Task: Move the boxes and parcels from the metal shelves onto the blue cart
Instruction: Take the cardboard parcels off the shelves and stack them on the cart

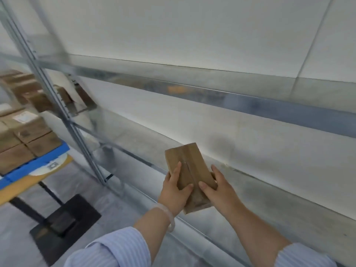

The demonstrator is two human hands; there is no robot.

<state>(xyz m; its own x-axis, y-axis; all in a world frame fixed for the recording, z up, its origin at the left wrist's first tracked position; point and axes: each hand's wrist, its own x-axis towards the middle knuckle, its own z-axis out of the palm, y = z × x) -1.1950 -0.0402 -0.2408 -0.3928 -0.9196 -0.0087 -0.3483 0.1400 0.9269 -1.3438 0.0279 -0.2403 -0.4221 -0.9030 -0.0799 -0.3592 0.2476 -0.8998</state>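
Note:
A small brown cardboard box (189, 166) with a taped seam is held over the front edge of the lower metal shelf (269, 193). My left hand (176, 191) grips its left side, thumb on top. My right hand (217, 186) grips its right side in the same way. The blue cart (28, 171) stands at the far left, stacked with several brown boxes (27, 135). The box's underside is hidden.
An upright shelf post (63, 112) runs between me and the cart. An upper shelf beam (212, 95) crosses above the box. More boxes (63, 93) sit on shelving behind the post. A black mat (65, 226) lies on the grey floor.

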